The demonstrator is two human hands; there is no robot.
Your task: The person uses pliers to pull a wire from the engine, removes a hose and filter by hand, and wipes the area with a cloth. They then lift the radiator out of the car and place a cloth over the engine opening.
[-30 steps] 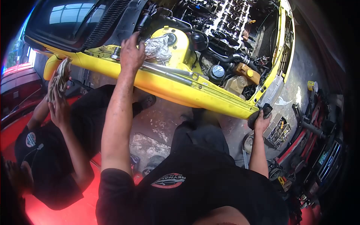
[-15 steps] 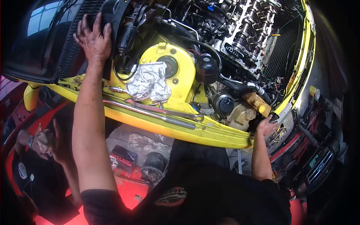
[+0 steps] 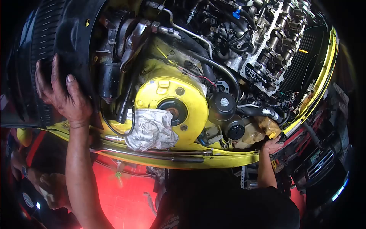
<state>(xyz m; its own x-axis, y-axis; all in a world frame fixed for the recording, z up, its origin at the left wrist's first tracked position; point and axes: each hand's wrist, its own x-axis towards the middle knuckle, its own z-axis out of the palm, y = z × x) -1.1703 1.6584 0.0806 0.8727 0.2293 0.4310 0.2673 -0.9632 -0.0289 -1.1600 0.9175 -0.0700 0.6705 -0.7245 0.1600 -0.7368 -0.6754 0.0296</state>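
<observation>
My left hand (image 3: 68,93) lies with fingers spread on the black plastic cowl panel (image 3: 68,42) below the windshield. At the front corner of the yellow fender (image 3: 236,158), my right hand (image 3: 271,145) has its fingers curled over the dark edge, partly hidden. Right beside it is an amber reservoir (image 3: 264,125) with a yellow cap. A crumpled silvery-white cloth (image 3: 150,129) covers part of the yellow strut tower (image 3: 196,107). Along the fender rail lie a long-handled ratchet (image 3: 160,155) and a wrench (image 3: 190,152); a socket extension (image 3: 114,138) lies left of the cloth.
The engine's cylinder head (image 3: 276,47) stands uncovered, camshafts showing. Black round-capped reservoirs (image 3: 223,105) sit between it and the fender. Hoses and loose wires (image 3: 291,99) run toward the front. A dark car grille (image 3: 316,162) is at lower right, and a person's reflection shows at lower left.
The view has shifted closer over the engine bay. My left hand remains on the cowl panel and my right hand at the front corner. The cloth and tools stay on the fender side.
</observation>
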